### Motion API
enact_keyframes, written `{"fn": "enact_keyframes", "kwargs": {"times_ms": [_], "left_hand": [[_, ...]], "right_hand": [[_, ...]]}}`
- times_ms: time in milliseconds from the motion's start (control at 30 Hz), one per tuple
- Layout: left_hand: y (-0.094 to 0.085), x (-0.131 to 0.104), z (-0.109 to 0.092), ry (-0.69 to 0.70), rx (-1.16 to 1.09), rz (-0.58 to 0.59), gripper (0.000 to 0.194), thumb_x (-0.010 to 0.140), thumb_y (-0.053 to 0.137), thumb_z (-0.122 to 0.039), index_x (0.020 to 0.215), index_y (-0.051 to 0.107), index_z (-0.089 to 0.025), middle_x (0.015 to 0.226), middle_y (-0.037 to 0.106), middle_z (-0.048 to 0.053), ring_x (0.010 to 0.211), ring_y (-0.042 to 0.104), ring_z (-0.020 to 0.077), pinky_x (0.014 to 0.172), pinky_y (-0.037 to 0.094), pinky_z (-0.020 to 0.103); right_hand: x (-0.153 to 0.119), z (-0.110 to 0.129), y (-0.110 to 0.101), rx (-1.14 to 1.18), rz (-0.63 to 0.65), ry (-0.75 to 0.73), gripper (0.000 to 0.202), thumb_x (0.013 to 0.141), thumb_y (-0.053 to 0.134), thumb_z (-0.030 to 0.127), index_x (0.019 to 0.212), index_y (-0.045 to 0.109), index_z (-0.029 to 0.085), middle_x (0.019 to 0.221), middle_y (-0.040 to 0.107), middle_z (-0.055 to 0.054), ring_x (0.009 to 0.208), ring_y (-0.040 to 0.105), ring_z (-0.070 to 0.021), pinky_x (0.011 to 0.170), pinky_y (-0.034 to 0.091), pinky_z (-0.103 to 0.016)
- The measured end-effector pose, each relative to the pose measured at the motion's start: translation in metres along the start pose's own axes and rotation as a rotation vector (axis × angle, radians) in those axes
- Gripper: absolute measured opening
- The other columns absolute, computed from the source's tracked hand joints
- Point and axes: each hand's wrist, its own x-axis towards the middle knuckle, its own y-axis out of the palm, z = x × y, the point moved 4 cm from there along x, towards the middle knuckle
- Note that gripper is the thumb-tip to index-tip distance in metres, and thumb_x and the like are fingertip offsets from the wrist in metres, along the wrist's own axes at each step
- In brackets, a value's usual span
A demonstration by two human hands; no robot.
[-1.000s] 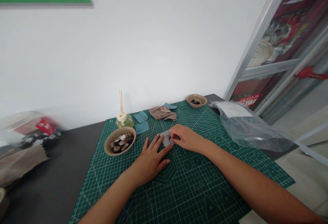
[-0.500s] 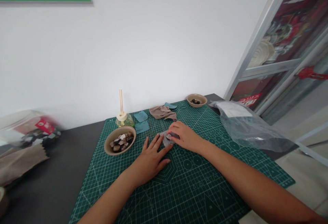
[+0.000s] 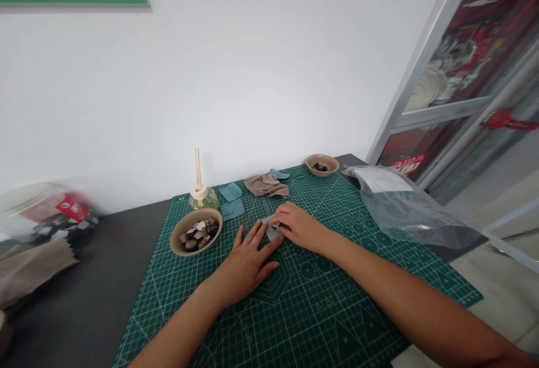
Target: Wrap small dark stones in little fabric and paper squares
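My left hand lies flat with its fingers spread, the fingertips holding down the edge of a small grey sheet that looks like sandpaper. Over that same sheet, my right hand is closed in a pinch on a small dark stone, mostly covered by the fingers. Both hands rest at the middle of a green cutting mat. Left of them stands a tan bowl of mixed brown, black and white stones. A smaller tan bowl with a few dark stones sits at the back right.
Behind the hands lie blue paper pieces and a crumpled brown cloth. A glass reed diffuser stands behind the larger bowl. Clear plastic bag on the right; bag of stones and brown cloth on the left.
My right hand has shifted slightly left and down over the grey sheet, with the stone pinched in it. My left hand stays in place. The view has moved a little.
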Motion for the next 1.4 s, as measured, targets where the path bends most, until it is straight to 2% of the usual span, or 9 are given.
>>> {"fn": "enact_keyframes", "kwargs": {"times_ms": [133,300,500,700,867,1033,1200,1400], "left_hand": [[0.0000,-0.0005,0.0002,0.000,-0.011,-0.005,0.047,0.097,0.041,-0.042,0.142,0.032,-0.032,0.153,0.021,0.011,0.140,0.011,0.0317,0.107,0.016,0.061],[0.0005,-0.0006,0.0003,0.010,-0.013,-0.027,0.049,0.097,0.042,-0.039,0.144,0.028,-0.033,0.153,0.020,0.010,0.140,0.011,0.0310,0.107,0.016,0.060],[0.0009,0.0003,0.0001,-0.006,-0.008,0.015,0.047,0.097,0.040,-0.042,0.143,0.032,-0.032,0.153,0.021,0.012,0.140,0.011,0.0320,0.106,0.015,0.061],[0.0009,-0.0006,0.0004,0.002,0.000,-0.007,0.049,0.098,0.040,-0.040,0.144,0.027,-0.033,0.153,0.018,0.011,0.141,0.009,0.0305,0.107,0.015,0.060],[0.0009,-0.0004,0.0004,0.001,-0.003,0.012,0.048,0.097,0.039,-0.042,0.143,0.030,-0.032,0.153,0.019,0.012,0.140,0.010,0.0316,0.107,0.015,0.061],[-0.0004,-0.0002,0.0001,-0.001,-0.008,-0.001,0.048,0.097,0.040,-0.041,0.143,0.030,-0.033,0.153,0.019,0.011,0.140,0.010,0.0310,0.107,0.015,0.060],[0.0005,-0.0003,0.0003,-0.002,0.000,0.002,0.047,0.097,0.039,-0.043,0.143,0.031,-0.033,0.153,0.020,0.011,0.140,0.011,0.0311,0.107,0.016,0.060],[0.0012,0.0000,0.0004,-0.004,0.006,0.015,0.048,0.098,0.039,-0.042,0.143,0.030,-0.032,0.153,0.019,0.012,0.140,0.010,0.0312,0.107,0.015,0.061]], "right_hand": [[-0.0017,-0.0044,-0.0030,-0.036,-0.015,0.051,0.017,0.081,0.057,0.006,0.094,0.065,0.013,0.092,0.058,-0.008,0.093,0.050,-0.0212,0.086,0.044,-0.037],[-0.0016,0.0004,-0.0004,-0.006,0.025,0.003,0.015,0.081,0.059,0.008,0.093,0.066,0.014,0.092,0.058,-0.008,0.093,0.050,-0.0203,0.085,0.044,-0.034],[-0.0021,-0.0037,-0.0022,-0.042,-0.024,0.049,0.017,0.080,0.057,0.006,0.093,0.065,0.014,0.092,0.057,-0.008,0.093,0.050,-0.0212,0.085,0.044,-0.036],[-0.0019,0.0016,0.0008,-0.004,0.020,-0.012,0.017,0.081,0.057,0.007,0.093,0.065,0.015,0.092,0.057,-0.007,0.093,0.050,-0.0202,0.085,0.044,-0.035],[-0.0021,-0.0040,-0.0028,-0.033,-0.014,0.059,0.017,0.081,0.056,0.005,0.093,0.065,0.014,0.092,0.058,-0.008,0.093,0.050,-0.0213,0.086,0.044,-0.037],[-0.0027,-0.0021,-0.0004,-0.013,0.009,0.026,0.019,0.081,0.056,0.005,0.095,0.065,0.015,0.093,0.057,-0.008,0.093,0.050,-0.0204,0.086,0.044,-0.036],[-0.0033,-0.0065,-0.0023,-0.046,-0.010,0.064,0.019,0.082,0.055,0.006,0.095,0.065,0.015,0.093,0.057,-0.008,0.094,0.050,-0.0214,0.086,0.044,-0.038],[-0.0043,-0.0036,-0.0054,-0.009,-0.027,0.005,0.018,0.084,0.054,0.009,0.096,0.065,0.016,0.093,0.058,-0.008,0.095,0.050,-0.0208,0.088,0.043,-0.037]]}}
